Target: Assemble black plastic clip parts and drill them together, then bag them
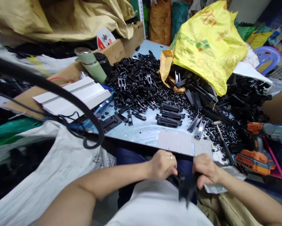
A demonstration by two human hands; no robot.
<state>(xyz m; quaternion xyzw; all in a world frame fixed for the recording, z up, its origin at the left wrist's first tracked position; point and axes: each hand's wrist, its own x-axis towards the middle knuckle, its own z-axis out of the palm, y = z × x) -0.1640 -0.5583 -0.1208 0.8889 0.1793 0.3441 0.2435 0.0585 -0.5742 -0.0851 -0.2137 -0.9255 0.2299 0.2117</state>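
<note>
Head view has the left hand (163, 164) and right hand (206, 169) curled tightly about opposite sides of a black plastic part (188, 186), which hangs between them before the white shirt (155, 205), just below the edge of the table (141, 135). Blur hides its exact shape. The step in hand seems to be two-handed pressing or bending of this one part; the next move probably calls for even force from both fists. Stacked black parts (170, 115), a hammer (223, 140) and an orange cordless drill (258, 144) lie apart from the hands.
</note>
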